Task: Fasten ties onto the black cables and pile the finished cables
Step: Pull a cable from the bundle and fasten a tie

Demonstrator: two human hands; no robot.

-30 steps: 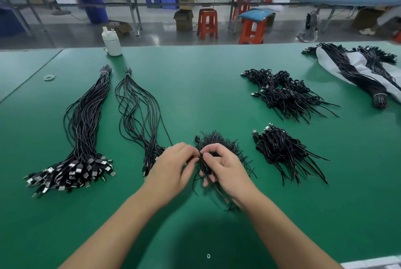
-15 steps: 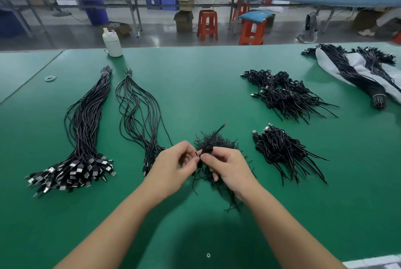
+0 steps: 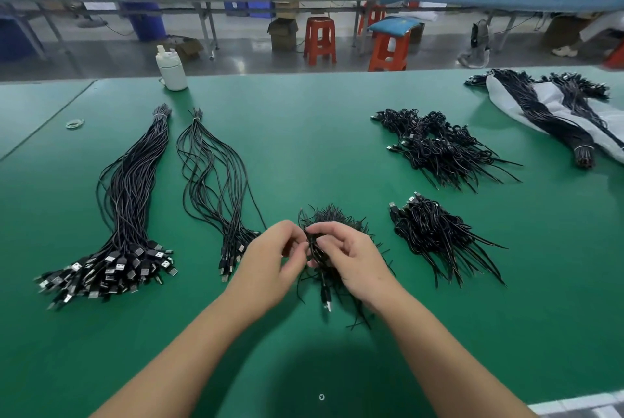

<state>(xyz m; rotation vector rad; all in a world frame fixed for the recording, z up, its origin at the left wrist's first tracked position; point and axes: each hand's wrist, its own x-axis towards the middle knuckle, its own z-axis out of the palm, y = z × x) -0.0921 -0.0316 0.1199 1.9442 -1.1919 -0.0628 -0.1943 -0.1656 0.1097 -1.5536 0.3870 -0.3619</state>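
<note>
My left hand (image 3: 270,262) and my right hand (image 3: 347,259) meet over a small heap of black twist ties (image 3: 332,215) at the table's middle front. Between them hangs a folded black cable (image 3: 319,265), its plug (image 3: 327,303) pointing down toward me. Both hands pinch the cable near its top, fingers curled. Two long bundles of untied cables lie to the left, a thick one (image 3: 125,215) and a thinner one (image 3: 216,195). Piles of tied cables lie to the right, one near (image 3: 439,235) and one farther back (image 3: 439,147).
A white bottle (image 3: 171,68) stands at the far edge of the green table (image 3: 304,134). A rubber band (image 3: 75,123) lies far left. More cable bundles rest on a white sheet (image 3: 553,107) at far right. Red stools and benches stand beyond the table.
The tie end that stuck up above my fingers half a second ago is down. My right hand's fingers have spread a little, and the cable's plug now hangs below my hands.
</note>
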